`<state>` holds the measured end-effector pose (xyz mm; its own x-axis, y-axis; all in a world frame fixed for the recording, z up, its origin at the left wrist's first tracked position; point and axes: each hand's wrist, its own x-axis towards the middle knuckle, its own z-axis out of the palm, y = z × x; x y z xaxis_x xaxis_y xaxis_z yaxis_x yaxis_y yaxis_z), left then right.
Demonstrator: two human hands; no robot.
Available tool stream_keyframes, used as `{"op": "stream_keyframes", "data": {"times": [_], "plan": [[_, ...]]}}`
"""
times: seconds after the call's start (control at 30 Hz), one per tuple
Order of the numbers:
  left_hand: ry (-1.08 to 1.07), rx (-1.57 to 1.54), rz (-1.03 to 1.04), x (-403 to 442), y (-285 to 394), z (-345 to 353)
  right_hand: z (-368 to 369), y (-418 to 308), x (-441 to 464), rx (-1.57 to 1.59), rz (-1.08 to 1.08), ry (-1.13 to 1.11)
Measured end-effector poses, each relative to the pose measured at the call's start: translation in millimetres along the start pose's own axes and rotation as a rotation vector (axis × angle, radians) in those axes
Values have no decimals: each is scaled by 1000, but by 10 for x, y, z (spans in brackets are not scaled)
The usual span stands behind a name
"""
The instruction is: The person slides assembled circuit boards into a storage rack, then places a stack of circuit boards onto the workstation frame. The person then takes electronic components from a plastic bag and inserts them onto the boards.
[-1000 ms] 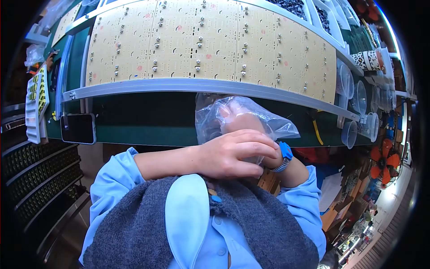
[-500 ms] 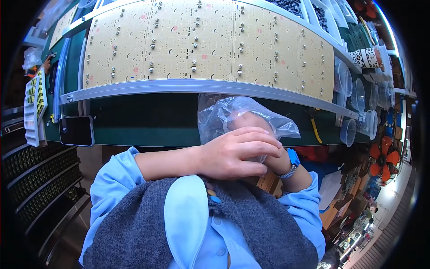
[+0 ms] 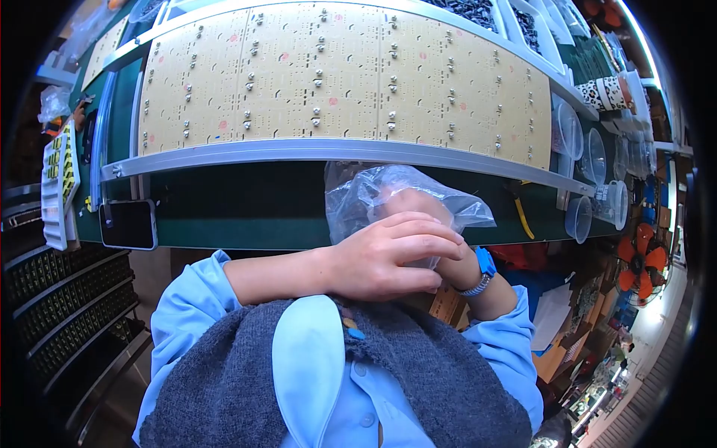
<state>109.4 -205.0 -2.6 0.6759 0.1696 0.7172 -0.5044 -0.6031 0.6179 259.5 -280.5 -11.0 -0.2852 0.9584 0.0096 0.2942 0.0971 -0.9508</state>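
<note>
My left hand [image 3: 392,254] lies across my right wrist, with its fingers stretched out and a little apart. Under it, my right hand [image 3: 418,203] reaches into a clear plastic bag [image 3: 351,201] at the bench's front edge. Its fingers are hidden by the bag's crinkled film and glare, so what they hold, if anything, does not show. A watch [image 3: 485,263] with a blue case and metal band sits on my right forearm. Just beyond the bag runs a metal rail [image 3: 336,149], with tan circuit boards [image 3: 314,82] behind it carrying small metal parts.
A phone [image 3: 128,224] lies at the left on the green bench mat [image 3: 231,216]. Yellow-handled pliers [image 3: 523,216] lie right of the bag. Clear plastic cups [image 3: 578,216] stand farther right. Bins of black parts [image 3: 467,11] sit at the back, and a white tray [image 3: 56,201] at far left.
The view has shifted slightly, so the boards and rail sit a little lower and farther left. My hands and the bag keep the same arrangement.
</note>
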Motion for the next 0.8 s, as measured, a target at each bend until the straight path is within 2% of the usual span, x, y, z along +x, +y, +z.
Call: {"op": "stream_keyframes", "data": {"times": [0.07,0.27,0.37,0.57,0.77,0.8], "plan": [[-1,-6,4,5,-10,-1,-13,-33,18,42,80,-37],[-10,3,15,26,-24,19,47,-61,74,16,-110,45],[-18,25,12,35,-17,-10,0,-63,194,-114,-118,-32],[-15,80,14,53,-9,-61,-33,-229,215,-217,81,-36],[-4,160,18,93,11,-150,22,-325,102,-463,-43,181],[-7,164,16,103,14,-163,4,-329,69,-518,-53,114]]}}
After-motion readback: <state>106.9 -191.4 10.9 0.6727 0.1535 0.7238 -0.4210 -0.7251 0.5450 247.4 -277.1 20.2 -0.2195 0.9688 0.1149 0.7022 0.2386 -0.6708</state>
